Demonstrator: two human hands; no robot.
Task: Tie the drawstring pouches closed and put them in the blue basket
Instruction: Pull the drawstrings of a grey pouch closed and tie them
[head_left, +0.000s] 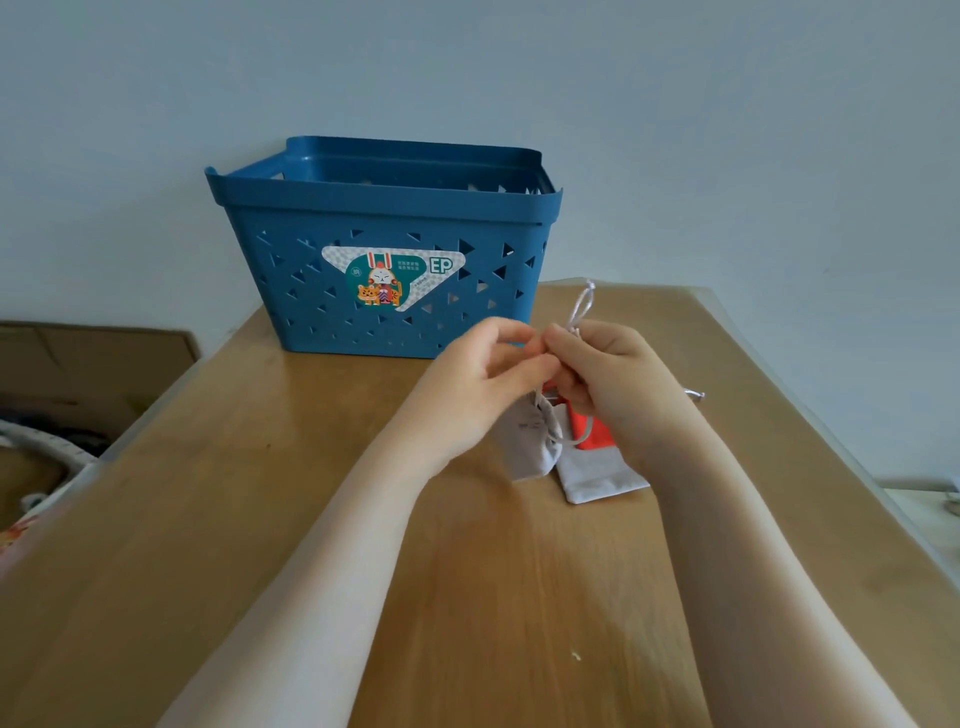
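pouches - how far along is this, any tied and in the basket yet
Nothing shows as finished: no pouch can be seen in the blue basket, though its floor is hidden. In hand: the left hand and right hand both pinch the cord of the grey pouch, held just above the table. Left: finishing that tie, the grey-and-red pouch lying flat, then basketing both.

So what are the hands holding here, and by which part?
Both hands, left hand and right hand, pinch the drawstring of the grey pouch, above its gathered neck.
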